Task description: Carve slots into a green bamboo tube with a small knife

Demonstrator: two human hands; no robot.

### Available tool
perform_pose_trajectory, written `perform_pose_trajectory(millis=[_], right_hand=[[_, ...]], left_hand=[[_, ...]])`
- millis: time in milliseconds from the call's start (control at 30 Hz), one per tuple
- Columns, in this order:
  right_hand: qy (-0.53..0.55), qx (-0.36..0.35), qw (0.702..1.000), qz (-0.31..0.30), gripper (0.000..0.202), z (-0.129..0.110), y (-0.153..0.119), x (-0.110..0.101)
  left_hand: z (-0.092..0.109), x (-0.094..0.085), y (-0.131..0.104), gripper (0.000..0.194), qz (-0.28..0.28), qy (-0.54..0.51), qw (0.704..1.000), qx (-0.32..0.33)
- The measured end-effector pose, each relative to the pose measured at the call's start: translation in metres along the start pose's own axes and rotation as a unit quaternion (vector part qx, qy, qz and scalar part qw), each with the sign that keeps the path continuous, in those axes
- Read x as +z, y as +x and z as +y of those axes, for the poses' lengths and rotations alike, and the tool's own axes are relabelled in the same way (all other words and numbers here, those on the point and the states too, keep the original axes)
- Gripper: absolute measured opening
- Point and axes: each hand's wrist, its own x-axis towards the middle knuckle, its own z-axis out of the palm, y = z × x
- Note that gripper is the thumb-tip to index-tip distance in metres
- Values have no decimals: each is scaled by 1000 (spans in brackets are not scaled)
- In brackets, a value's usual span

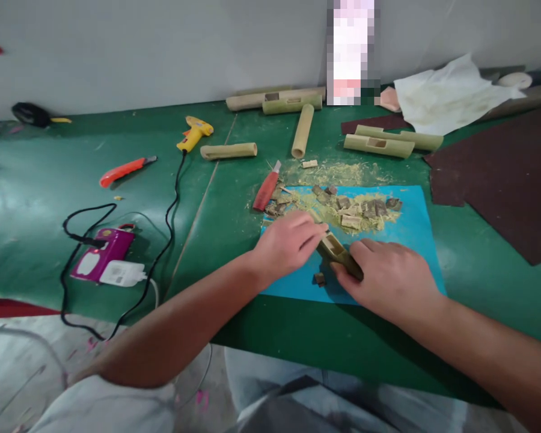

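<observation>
A short bamboo tube (341,254) with a rectangular opening cut in its side slants over a blue sheet (415,210). Wrapped round its near end is my right hand (390,273). My left hand (288,243) is closed at the tube's far end, fingertips pressed together by the opening; whether a small piece is also pinched there is hidden. Just beyond the hands, bamboo chips (374,208) and pale shavings lie on the sheet. A red-handled knife (267,189) rests at the sheet's upper left corner, and one small chip (319,279) lies below the tube.
Cut bamboo tubes (379,146) lie toward the wall. On the left are an orange cutter (124,172), a yellow glue gun (195,135) with a trailing black cord, and a purple power strip (106,252). Dark brown sheets (509,180) and a white cloth (451,93) occupy the right.
</observation>
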Motion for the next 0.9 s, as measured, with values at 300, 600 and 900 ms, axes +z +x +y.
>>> perform_pose_trajectory(millis=[300,600,900], right_hand=[[39,6,998,-43,23,0,2,0],[60,44,991,-109,19,-5,4,-3],[51,51,987,-144,15,-11,6,-7]], left_hand=[[-3,-2,-3,30,9,20,1000,-3],[-1,-4,0,30,5,43,999,-19],[2,-6,-5,29,-1,26,1000,17]])
